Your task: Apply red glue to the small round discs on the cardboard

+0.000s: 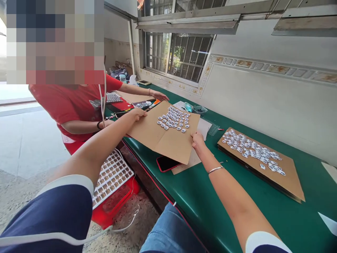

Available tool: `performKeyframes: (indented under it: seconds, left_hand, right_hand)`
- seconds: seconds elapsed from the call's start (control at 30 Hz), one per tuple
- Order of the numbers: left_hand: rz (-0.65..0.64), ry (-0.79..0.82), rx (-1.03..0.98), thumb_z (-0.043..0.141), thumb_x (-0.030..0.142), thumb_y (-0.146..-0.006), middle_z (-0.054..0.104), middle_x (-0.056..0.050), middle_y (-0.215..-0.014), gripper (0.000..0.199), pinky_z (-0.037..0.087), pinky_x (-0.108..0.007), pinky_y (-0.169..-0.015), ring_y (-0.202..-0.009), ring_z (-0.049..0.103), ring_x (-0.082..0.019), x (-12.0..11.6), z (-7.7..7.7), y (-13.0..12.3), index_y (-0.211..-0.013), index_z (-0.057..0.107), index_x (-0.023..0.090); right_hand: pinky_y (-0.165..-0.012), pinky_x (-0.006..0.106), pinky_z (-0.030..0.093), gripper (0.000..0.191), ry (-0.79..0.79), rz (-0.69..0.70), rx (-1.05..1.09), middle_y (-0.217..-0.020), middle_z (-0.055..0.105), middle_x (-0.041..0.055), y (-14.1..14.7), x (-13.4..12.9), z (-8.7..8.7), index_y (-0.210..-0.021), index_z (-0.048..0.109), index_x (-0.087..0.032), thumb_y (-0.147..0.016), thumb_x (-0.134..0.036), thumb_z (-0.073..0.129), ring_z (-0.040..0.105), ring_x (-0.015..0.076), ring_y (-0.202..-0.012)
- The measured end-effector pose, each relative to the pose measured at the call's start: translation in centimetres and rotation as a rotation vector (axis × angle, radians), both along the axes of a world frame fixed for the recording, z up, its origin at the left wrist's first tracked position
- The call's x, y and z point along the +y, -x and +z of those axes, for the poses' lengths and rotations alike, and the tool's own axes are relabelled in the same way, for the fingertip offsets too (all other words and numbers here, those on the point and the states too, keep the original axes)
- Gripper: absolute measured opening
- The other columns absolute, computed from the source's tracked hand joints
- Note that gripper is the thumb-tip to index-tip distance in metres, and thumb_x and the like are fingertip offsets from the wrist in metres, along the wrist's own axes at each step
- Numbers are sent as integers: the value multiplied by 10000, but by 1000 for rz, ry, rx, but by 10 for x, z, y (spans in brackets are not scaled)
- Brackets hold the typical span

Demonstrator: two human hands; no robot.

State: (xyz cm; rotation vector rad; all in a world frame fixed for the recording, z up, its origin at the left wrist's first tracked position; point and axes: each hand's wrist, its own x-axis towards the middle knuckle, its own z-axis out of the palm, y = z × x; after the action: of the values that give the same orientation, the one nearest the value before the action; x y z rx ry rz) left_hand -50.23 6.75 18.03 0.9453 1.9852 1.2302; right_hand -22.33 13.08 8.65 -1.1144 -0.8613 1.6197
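A brown cardboard sheet (171, 142) is held up over the green table, tilted, with rows of small white pieces with dark marks (172, 119) lying on it. My left hand (138, 114) grips its left edge, thumb on top. At the right edge, my right hand (197, 139) is closed on the cardboard sheet. Another person's hand (160, 96) reaches to the sheet's far corner; whether it touches cannot be told. Beneath the sheet lie a phone in a red case (168, 163) and some paper.
On the green table (195, 191), a cardboard stack (286, 168) with scattered white pieces stands at the right. A clear tray (200, 110) is behind the sheet. A person in red (71, 105) sits left, near a red stool (105, 214) bearing a white grid (113, 175).
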Motion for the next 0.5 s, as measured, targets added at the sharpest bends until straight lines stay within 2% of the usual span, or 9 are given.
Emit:
performKeyframes:
  seconds: [0.1, 0.23, 0.37, 0.5]
  left_hand:
    - [-4, 111, -140, 536, 329, -889, 551, -94, -1143, 335, 507, -397, -840, -993, 569, -196, 11, -20, -6, -1160, 525, 131]
    - [-44, 138, -281, 537, 315, -890, 562, -88, -1118, 315, 518, -376, -815, -962, 579, -184, 10, -47, -29, -1144, 532, 129]
    - [-112, 145, -373, 530, 312, -894, 563, -88, -1113, 306, 521, -367, -807, -950, 581, -178, -2, -69, -67, -1141, 533, 131]
    - [-185, 97, -400, 527, 309, -897, 575, -80, -1081, 288, 528, -351, -784, -918, 589, -164, -20, -84, -111, -1120, 542, 127]
  right_hand:
    - [-774, 304, 527, 323, -3, -4, -12, -1055, 559, 69, -27, -8, -4, -1135, 519, -125, -899, -346, 508, 573, 128, -901]
    - [-754, 293, 529, 320, 3, -20, -43, -1032, 563, 65, -70, -21, -13, -1132, 518, -121, -900, -340, 509, 576, 122, -877]
    - [-741, 287, 531, 310, 1, -29, -66, -1002, 578, 60, -119, -36, -23, -1131, 517, -116, -900, -322, 510, 587, 115, -846]
    - [-693, 295, 543, 286, -12, -32, -74, -911, 643, 35, -172, -58, -34, -1094, 527, -153, -815, -198, 573, 621, 124, -737]
